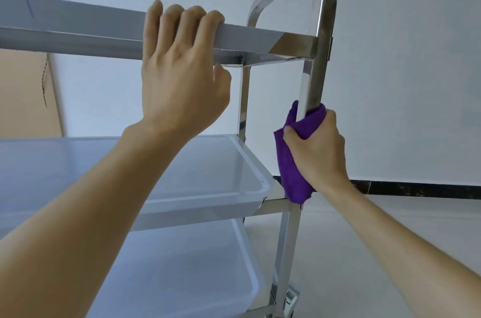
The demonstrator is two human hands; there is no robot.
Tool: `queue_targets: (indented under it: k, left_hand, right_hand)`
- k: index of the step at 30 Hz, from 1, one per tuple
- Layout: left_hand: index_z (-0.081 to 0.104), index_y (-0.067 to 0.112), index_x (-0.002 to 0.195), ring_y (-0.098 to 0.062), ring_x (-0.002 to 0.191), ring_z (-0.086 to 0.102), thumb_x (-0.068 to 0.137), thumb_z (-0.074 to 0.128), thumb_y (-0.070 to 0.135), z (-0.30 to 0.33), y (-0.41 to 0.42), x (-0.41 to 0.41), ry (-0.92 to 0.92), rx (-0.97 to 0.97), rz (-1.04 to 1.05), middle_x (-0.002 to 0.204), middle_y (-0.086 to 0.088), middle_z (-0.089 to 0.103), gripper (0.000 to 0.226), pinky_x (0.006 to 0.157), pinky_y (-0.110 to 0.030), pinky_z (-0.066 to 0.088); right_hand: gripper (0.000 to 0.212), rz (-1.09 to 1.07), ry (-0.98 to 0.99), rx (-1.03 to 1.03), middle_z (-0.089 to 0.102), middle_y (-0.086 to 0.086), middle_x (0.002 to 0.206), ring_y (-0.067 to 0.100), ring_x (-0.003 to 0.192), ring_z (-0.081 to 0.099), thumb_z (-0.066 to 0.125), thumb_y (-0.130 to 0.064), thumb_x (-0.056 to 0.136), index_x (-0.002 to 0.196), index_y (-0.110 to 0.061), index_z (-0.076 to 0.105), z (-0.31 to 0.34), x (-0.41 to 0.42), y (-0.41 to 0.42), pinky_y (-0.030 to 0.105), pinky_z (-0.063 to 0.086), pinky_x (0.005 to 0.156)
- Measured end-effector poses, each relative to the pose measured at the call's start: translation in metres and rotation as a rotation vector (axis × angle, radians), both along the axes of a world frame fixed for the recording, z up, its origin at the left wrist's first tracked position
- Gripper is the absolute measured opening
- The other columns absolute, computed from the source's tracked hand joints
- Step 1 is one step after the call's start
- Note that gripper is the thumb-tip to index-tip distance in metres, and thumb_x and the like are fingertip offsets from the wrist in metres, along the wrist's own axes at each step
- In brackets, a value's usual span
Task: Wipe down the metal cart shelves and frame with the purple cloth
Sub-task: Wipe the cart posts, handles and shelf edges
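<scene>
A steel cart (pixel 318 39) with three tiers fills the view, seen from low beside its right end. The top shelf rail (pixel 78 28) runs left to right; the middle shelf (pixel 208 161) and bottom shelf (pixel 182 265) lie below it, pale and shallow like trays. At the right end a looped handle tops the near upright post (pixel 311 80), whose long axis runs vertically from the top rail down toward a caster (pixel 290 297) near the floor (pixel 364 239).

The left hand (pixel 179 78) curls over the top rail, its grip closed on the bar, apparently steadying the cart. The right hand (pixel 316 151) is the nearer to the post; its grip holds the purple cloth (pixel 291 172) wrapped around the post, just above the middle shelf's corner joint.

The cloth's loose tail hangs down and reaches that joint. Judged from this position, the stroke in hand follows the post's vertical axis, with bare post both above and below the cloth.
</scene>
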State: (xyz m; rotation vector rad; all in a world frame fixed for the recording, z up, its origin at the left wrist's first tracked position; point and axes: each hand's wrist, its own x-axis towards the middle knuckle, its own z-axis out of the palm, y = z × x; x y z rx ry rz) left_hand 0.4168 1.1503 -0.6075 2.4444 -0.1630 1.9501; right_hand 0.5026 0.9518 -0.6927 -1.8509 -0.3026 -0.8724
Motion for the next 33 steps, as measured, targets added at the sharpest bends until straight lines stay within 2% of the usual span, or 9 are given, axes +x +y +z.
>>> queue_targets:
  k: [4,7,11,14,19,22,25,29,33]
  left_hand:
    - [0.052,0.011,0.135,-0.030,0.139,0.037,0.087,0.051,0.013,-0.044,-0.006,-0.011,-0.010,-0.027,-0.179,0.140,-0.010,0.049,0.048,0.119,-0.047,0.023]
    - [0.055,0.016,0.132,-0.021,0.112,0.053,0.090,0.054,0.015,-0.099,-0.010,-0.012,0.230,-0.023,-0.255,0.131,-0.005,0.053,0.042,0.102,-0.037,0.036]
    - [0.063,0.022,0.119,-0.024,0.105,0.062,0.098,0.049,0.027,-0.160,-0.009,-0.007,0.505,0.071,-0.111,0.123,0.004,0.062,0.026,0.094,-0.042,0.046]
    - [0.068,0.019,0.107,-0.025,0.094,0.067,0.100,0.045,0.026,-0.182,-0.010,-0.002,0.421,0.131,-0.058,0.107,0.004,0.070,0.025,0.082,-0.040,0.049]
    - [0.070,0.017,0.111,-0.023,0.102,0.067,0.099,0.048,0.025,-0.195,-0.017,0.002,0.284,0.065,-0.063,0.111,0.005,0.072,0.026,0.089,-0.038,0.046]
    - [0.068,0.019,0.114,-0.021,0.100,0.064,0.100,0.047,0.024,-0.202,-0.021,0.003,0.259,0.021,-0.045,0.113,0.007,0.070,0.025,0.092,-0.038,0.038]
    - [0.066,0.020,0.114,-0.021,0.096,0.062,0.101,0.045,0.024,-0.206,-0.022,0.004,0.251,0.018,-0.028,0.111,0.008,0.069,0.026,0.093,-0.037,0.035]
    - [0.066,0.021,0.115,-0.020,0.096,0.061,0.102,0.042,0.026,-0.207,-0.023,0.003,0.246,0.018,-0.011,0.111,0.009,0.069,0.027,0.093,-0.037,0.034]
    - [0.067,0.021,0.115,-0.020,0.095,0.061,0.102,0.043,0.026,-0.208,-0.025,0.006,0.213,0.003,-0.012,0.110,0.009,0.069,0.027,0.091,-0.036,0.035]
  right_hand:
    - [0.038,0.105,0.114,-0.001,0.065,-0.013,0.088,0.009,0.071,0.068,0.071,-0.033,0.082,0.108,-0.034,0.043,-0.060,-0.004,-0.007,0.029,0.059,0.059]
    - [0.037,0.233,0.149,0.062,0.069,-0.015,0.088,0.006,0.072,0.071,0.076,-0.035,0.080,0.104,-0.038,0.047,-0.078,-0.005,-0.011,0.024,0.057,0.058]
    - [0.043,0.336,0.079,0.138,0.066,-0.019,0.102,0.006,0.092,0.068,0.075,-0.051,0.078,0.112,-0.036,0.052,-0.094,-0.011,-0.015,0.024,0.056,0.073]
    - [0.051,0.366,0.035,0.159,0.065,-0.017,0.111,0.009,0.104,0.065,0.072,-0.049,0.082,0.122,-0.025,0.052,-0.118,-0.013,-0.015,0.019,0.051,0.083]
    - [0.046,0.332,0.251,0.046,0.064,-0.029,0.097,-0.005,0.085,0.065,0.082,-0.037,0.076,0.106,-0.043,0.048,-0.168,-0.011,-0.017,0.007,0.048,0.062]
    - [0.046,0.296,0.383,0.068,0.066,-0.025,0.096,-0.001,0.080,0.068,0.080,-0.036,0.076,0.101,-0.050,0.045,-0.219,-0.016,-0.014,0.013,0.053,0.059]
    - [0.043,0.325,0.604,0.049,0.069,-0.009,0.100,0.011,0.080,0.072,0.078,-0.028,0.079,0.104,-0.042,0.045,-0.273,-0.025,-0.017,0.033,0.061,0.069]
    - [0.037,0.297,0.665,-0.035,0.068,-0.014,0.102,-0.009,0.080,0.064,0.078,-0.024,0.080,0.100,-0.035,0.050,-0.284,-0.025,-0.026,0.008,0.049,0.061]
    - [0.037,0.253,0.560,-0.041,0.065,-0.019,0.093,-0.016,0.078,0.060,0.080,-0.027,0.078,0.102,-0.033,0.053,-0.241,-0.015,-0.019,0.001,0.043,0.058]
